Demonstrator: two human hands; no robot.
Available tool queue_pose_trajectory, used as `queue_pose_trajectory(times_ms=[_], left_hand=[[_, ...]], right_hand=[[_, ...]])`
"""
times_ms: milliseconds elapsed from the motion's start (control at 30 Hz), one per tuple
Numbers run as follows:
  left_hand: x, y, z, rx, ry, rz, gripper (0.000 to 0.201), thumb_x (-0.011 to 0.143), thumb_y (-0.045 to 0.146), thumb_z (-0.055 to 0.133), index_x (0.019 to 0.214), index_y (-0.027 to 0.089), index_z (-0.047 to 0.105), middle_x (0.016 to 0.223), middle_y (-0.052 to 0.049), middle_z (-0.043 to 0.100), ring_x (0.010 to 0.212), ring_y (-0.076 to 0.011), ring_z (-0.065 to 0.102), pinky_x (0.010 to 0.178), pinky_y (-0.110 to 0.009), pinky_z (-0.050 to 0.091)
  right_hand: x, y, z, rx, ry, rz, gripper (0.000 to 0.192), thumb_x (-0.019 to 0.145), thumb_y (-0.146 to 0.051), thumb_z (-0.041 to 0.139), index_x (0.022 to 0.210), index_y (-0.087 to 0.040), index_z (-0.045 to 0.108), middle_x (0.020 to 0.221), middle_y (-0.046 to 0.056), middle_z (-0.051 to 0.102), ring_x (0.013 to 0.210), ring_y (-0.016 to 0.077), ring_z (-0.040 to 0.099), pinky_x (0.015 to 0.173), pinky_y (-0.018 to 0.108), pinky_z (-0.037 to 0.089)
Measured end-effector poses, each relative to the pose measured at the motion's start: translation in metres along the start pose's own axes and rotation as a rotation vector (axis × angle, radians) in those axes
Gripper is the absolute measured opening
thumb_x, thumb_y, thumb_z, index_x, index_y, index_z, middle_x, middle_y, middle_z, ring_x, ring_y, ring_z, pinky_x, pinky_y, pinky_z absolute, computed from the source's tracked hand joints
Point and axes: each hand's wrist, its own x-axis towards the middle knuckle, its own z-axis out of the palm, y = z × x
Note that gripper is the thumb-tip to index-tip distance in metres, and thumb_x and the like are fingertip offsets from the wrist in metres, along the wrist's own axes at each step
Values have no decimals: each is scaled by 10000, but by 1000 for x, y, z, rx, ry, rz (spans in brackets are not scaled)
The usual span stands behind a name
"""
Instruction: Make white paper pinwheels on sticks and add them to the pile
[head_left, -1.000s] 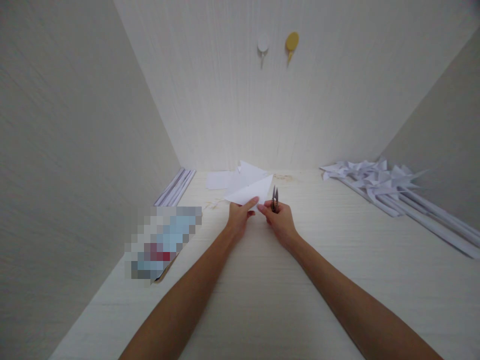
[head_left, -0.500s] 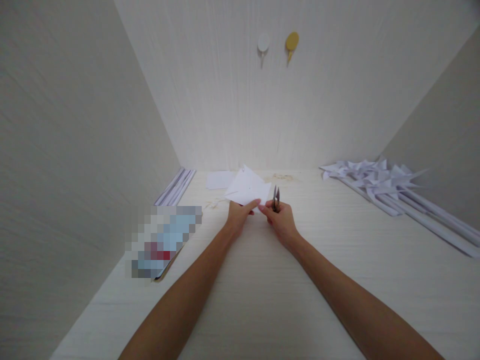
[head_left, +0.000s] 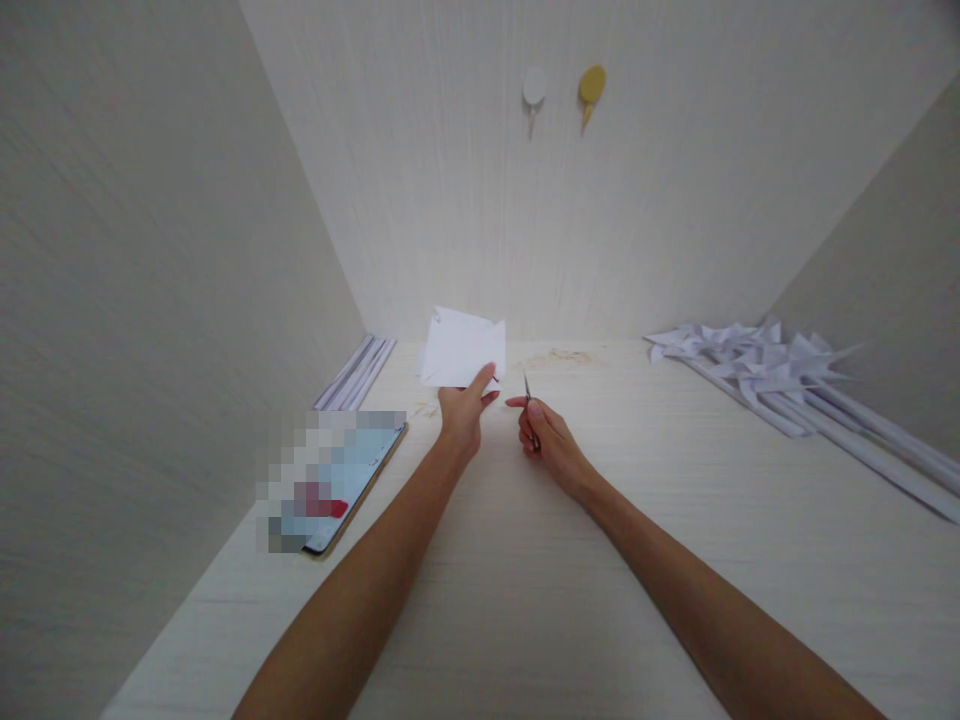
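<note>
A square sheet of white paper (head_left: 463,347) with slits at its corners is pinched at its lower right by my left hand (head_left: 462,412), thumb on top. My right hand (head_left: 550,437) is closed around small thread snips (head_left: 529,396), their pointed blades facing up and away from me. A short gap separates the snips from the paper. Behind the paper's left edge, a sliver of another white sheet (head_left: 420,362) shows on the table; the rest of it is covered.
On the left lie rolled paper sticks (head_left: 355,372) and a phone (head_left: 358,480), partly pixelated. Paper pinwheels (head_left: 750,357) on long paper sticks (head_left: 874,450) are piled at the right. Two hooks, one white (head_left: 534,86) and one yellow (head_left: 592,84), are on the back wall.
My left hand has turned the paper from a diamond to nearly square-on and moved it left. The right hand has drawn apart from it, and the snips' blades look closer together.
</note>
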Motion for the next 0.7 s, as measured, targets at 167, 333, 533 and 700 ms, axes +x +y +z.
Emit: queue_pose_trajectory(times_ms=[167,333,533,700], left_hand=[[0,1,2,-5,-19,26,273,542,212,696,785,117,615,808,-68,652,682,-131,609,600,-251,479],[1,-1,0,4,-45,7,258,558,201,686,790,112,613,811,-72,656,638,-130,620,611,-264,494],[1,-3,-2,27,-82,2,276,559,207,683,810,119,610,769,-59,654,589,-118,606,580,-260,496],[1,-3,-2,41,-86,0,260,563,210,682,799,126,613,775,-57,653,592,-115,605,592,-270,498]], right_hand=[[-2,-4,1,-45,-47,55,393,722,-549,448,819,-174,513,506,-86,303,378,51,273,350,200,174],[-1,-7,2,-152,-78,33,347,727,-509,443,732,-169,513,466,-77,376,354,50,307,349,204,191],[-1,-8,1,-192,-47,28,294,729,-455,452,691,-169,507,436,-83,369,345,46,298,349,197,197],[0,-7,1,-177,-20,45,269,728,-431,455,669,-172,498,409,-93,348,327,43,282,342,196,193]])
